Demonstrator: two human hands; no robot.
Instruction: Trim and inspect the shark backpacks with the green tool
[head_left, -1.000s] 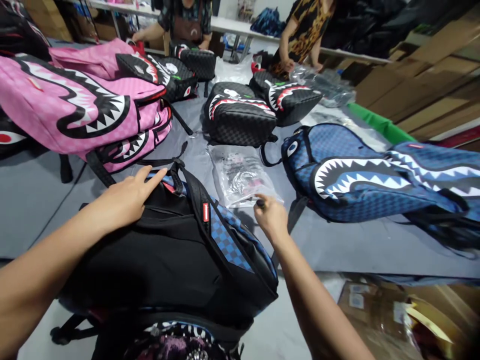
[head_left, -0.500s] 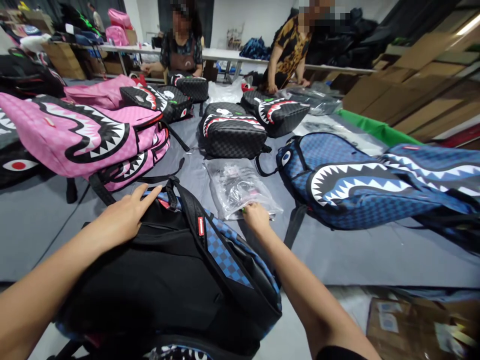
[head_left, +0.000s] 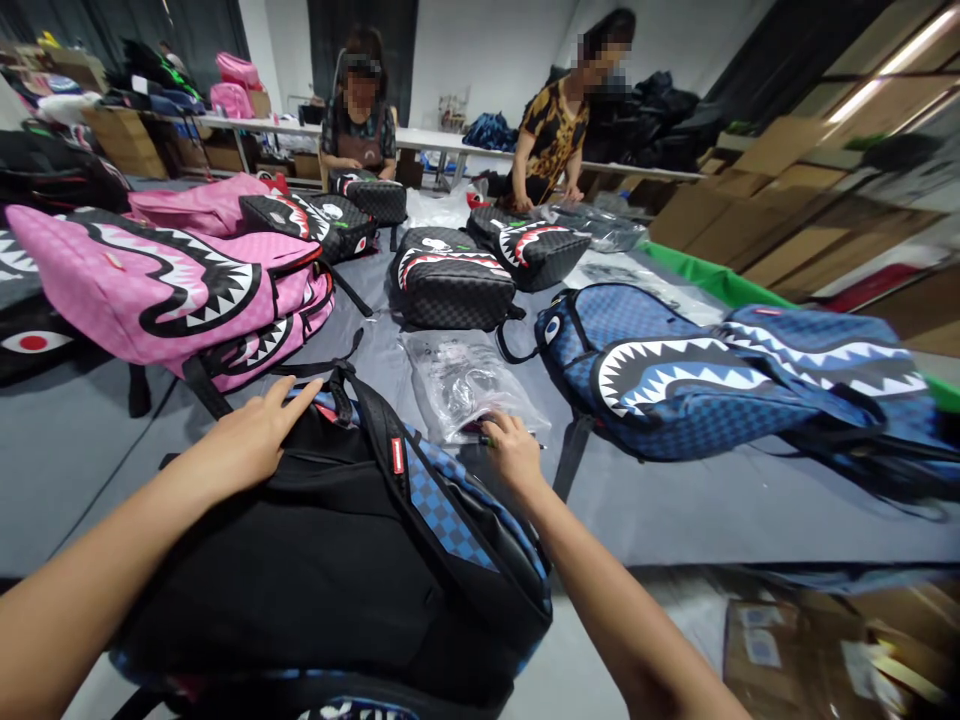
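A blue-and-black checkered backpack (head_left: 450,520) lies in front of me with its black back panel up and a red tag on its strap. My left hand (head_left: 251,435) rests on its top edge, with two fingers stretched apart and the others partly hidden. Beyond the backpack lies a clear plastic bag (head_left: 457,375) with small items inside, hard to make out. My right hand (head_left: 514,450) is at the bag's near edge, fingers curled in. What they grip is mostly hidden; a dark, thin piece shows beside them.
A pink shark-mouth backpack (head_left: 165,290) lies at left, blue ones (head_left: 667,370) at right, black checkered ones (head_left: 454,285) farther back on the grey table (head_left: 675,520). Two people stand across it. Cardboard boxes (head_left: 787,190) are stacked at right; another box (head_left: 780,650) sits below the table edge.
My right hand has shifted slightly at the plastic bag's near edge, and its fingers look less tightly bunched. My left hand stays on the backpack. The camera view has tilted up a little.
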